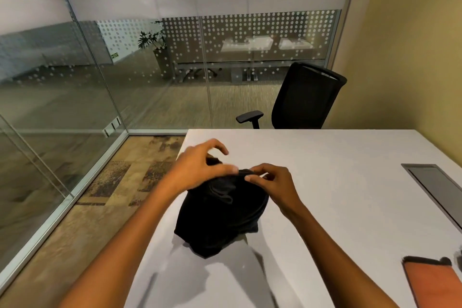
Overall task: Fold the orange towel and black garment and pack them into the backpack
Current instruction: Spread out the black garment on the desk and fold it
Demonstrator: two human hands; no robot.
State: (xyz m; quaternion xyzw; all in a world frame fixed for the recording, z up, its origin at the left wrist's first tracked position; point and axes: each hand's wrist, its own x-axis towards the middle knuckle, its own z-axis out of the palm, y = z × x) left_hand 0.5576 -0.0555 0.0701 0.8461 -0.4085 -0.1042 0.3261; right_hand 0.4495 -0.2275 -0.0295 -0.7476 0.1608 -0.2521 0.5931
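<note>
Black garment (222,215): bunched, lifted at its far top edge, lower folds resting on the white table (337,182) near the table's left edge. Not yet flat, not yet folded.

Left hand (200,170): on the garment's top left, thumb and curled fingers gripping a fold of cloth, index and middle fingers raised clear. Right hand (272,182): just beside it, thumb and forefinger pinching the top hem, other fingers curled loosely.

Orange towel (435,285): flat at the near right corner of the table, partly cut off by the frame edge, well apart from the garment. Fold state uncertain. Backpack not identifiable; only a dark sliver at the right frame edge, too small to tell.

Risks, judged from this position:
- Slipping over the left table edge to the floor, caused by most of the cloth lying close to that edge while only the top is held.
- Uneven fold, caused by both grips sitting close together at the centre instead of at the corners or shoulders.
- Trapped inner layers, caused by shaking out too little before laying flat.

Beyond the table: black office chair (300,100) at the far side, recessed cable tray (435,185) at right.
</note>
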